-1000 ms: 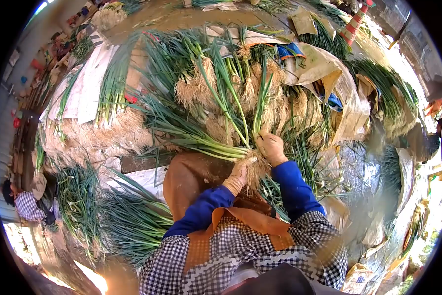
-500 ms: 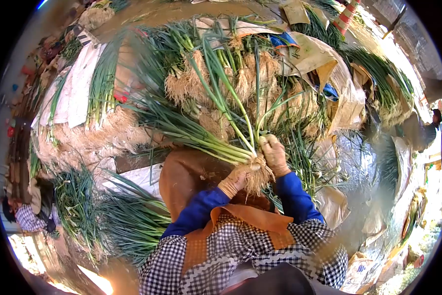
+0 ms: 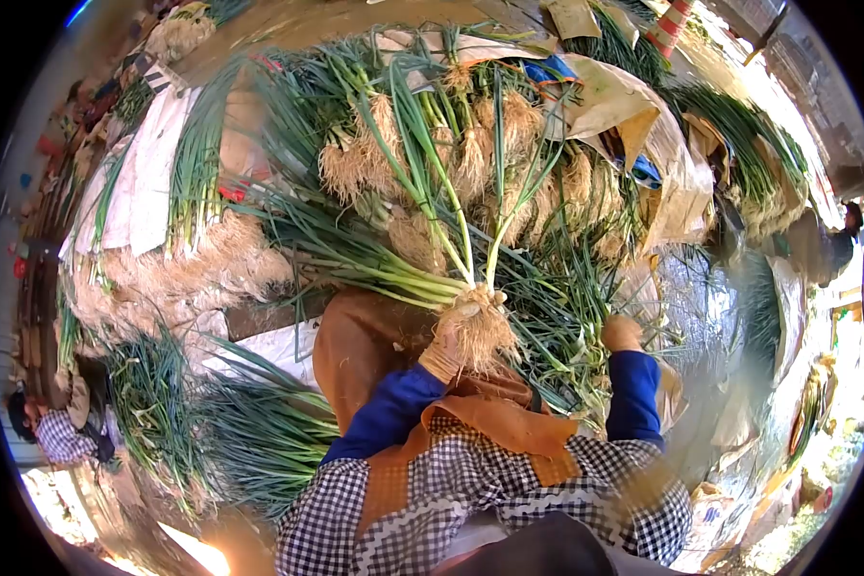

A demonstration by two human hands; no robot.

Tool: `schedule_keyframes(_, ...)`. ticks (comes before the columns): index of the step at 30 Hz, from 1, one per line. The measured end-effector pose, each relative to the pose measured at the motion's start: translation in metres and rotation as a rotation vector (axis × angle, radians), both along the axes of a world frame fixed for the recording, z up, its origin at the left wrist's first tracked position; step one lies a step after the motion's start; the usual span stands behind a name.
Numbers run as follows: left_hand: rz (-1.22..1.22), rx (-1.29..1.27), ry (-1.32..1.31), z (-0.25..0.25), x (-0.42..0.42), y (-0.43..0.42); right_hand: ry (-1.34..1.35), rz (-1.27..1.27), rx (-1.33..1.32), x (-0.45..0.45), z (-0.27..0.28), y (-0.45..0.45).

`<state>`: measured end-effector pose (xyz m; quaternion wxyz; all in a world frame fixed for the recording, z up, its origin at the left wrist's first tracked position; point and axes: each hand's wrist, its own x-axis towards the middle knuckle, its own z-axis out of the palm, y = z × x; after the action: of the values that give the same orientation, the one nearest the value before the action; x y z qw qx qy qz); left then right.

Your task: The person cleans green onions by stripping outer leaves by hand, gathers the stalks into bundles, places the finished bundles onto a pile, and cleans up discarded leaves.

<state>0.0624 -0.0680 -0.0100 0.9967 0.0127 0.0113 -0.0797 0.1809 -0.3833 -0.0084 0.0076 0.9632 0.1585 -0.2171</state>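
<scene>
My left hand point(image 3: 441, 353) is closed around a bunch of green onions point(image 3: 422, 286) near the root end. Their pale, stringy roots point(image 3: 487, 338) hang over my fingers, and the long green leaves fan out to the left and upward. To the right, apart from the bunch, my right hand point(image 3: 623, 333) is curled like a fist beside a heap of loose green leaves point(image 3: 566, 298). Whatever its fingers may hold is hidden.
Bundles of green onions with roots point(image 3: 369, 149) lie in front of me, and more point(image 3: 211, 250) lie on the left. Loose green onions point(image 3: 259, 422) lie by my left side. Beige sacking point(image 3: 677, 182) is at the right. Another person point(image 3: 62, 432) is at the far left.
My right hand has left the bunch and moved right and slightly down to the leaf heap. My left hand keeps hold of the bunch, which has shifted slightly left.
</scene>
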Motion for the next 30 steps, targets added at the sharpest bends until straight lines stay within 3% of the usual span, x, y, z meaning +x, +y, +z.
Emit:
schedule_keyframes(1, 0.046, -0.029, 0.045, 0.002, 0.004, 0.0, -0.023, -0.081, 0.232, 0.009, 0.001, 0.033)
schedule_keyframes(2, -0.035, -0.087, -0.067, -0.013, 0.006, 0.006, -0.085, 0.077, 0.708, 0.009, 0.015, 0.076)
schedule_keyframes(3, -0.031, -0.085, -0.054, -0.012, -0.001, 0.005, 0.293, -0.237, 0.978, 0.001, 0.056, 0.132)
schedule_keyframes(5, -0.006, -0.08, -0.099, 0.0, -0.007, 0.009, 0.67, -0.192, 1.345, 0.018, 0.034, 0.186)
schedule_keyframes(6, 0.02, -0.132, -0.252, 0.012, -0.003, 0.006, 0.868, -0.18, 1.461, 0.023, 0.039, 0.214)
schedule_keyframes(7, -0.013, -0.151, -0.282, 0.018, -0.007, 0.01, 0.814, -0.11, 1.654, 0.019, 0.045, 0.23)
schedule_keyframes(9, 0.073, -0.034, -0.25, 0.038, -0.019, 0.016, 0.601, -0.073, 1.735, 0.017, 0.061, 0.251)
schedule_keyframes(10, 0.105, 0.042, -0.193, 0.051, -0.023, 0.017, 0.636, -0.152, 1.559, 0.023, 0.069, 0.253)
schedule_keyframes(11, 0.246, 0.231, -0.086, 0.049, -0.02, 0.014, 0.382, -0.129, 1.555, 0.026, 0.065, 0.265)
schedule_keyframes(13, 0.206, 0.207, -0.051, 0.035, -0.02, 0.011, -0.207, 0.098, 1.029, 0.033, 0.061, 0.265)
schedule_keyframes(14, 0.164, 0.186, -0.022, 0.025, -0.019, 0.011, -0.292, 0.039, 0.931, 0.023, 0.073, 0.263)
schedule_keyframes(15, 0.123, 0.166, 0.002, 0.015, -0.016, 0.012, -0.53, 0.241, 0.898, 0.026, 0.052, 0.255)
schedule_keyframes(17, 0.045, 0.115, 0.05, 0.004, -0.011, 0.008, -0.46, 0.139, 0.781, 0.034, -0.007, 0.243)
schedule_keyframes(18, 0.059, 0.096, 0.11, 0.012, -0.012, 0.004, -0.42, 0.072, 0.741, 0.019, 0.006, 0.238)
schedule_keyframes(19, 0.062, 0.092, 0.112, 0.014, -0.011, 0.003, -0.479, 0.148, 0.885, 0.009, 0.009, 0.229)
schedule_keyframes(21, 0.106, 0.192, 0.188, 0.015, -0.008, 0.005, -0.192, 0.283, 0.686, -0.017, 0.039, 0.205)
schedule_keyframes(24, 0.108, 0.259, 0.185, 0.009, -0.004, 0.007, 0.608, -0.079, 1.42, -0.014, 0.02, 0.156)
schedule_keyframes(25, 0.089, 0.293, 0.123, 0.003, -0.006, 0.004, 0.267, -0.141, 0.942, -0.016, 0.075, 0.17)
schedule_keyframes(27, 0.044, 0.222, 0.055, -0.028, -0.001, -0.004, -0.164, 0.34, 1.053, 0.006, 0.081, 0.186)
schedule_keyframes(29, 0.075, 0.485, 0.24, -0.08, 0.001, -0.007, -0.12, 0.39, 0.775, 0.016, 0.103, 0.209)
schedule_keyframes(30, 0.05, 0.569, 0.275, -0.057, -0.002, -0.005, -0.243, 0.617, 0.633, 0.037, 0.082, 0.215)
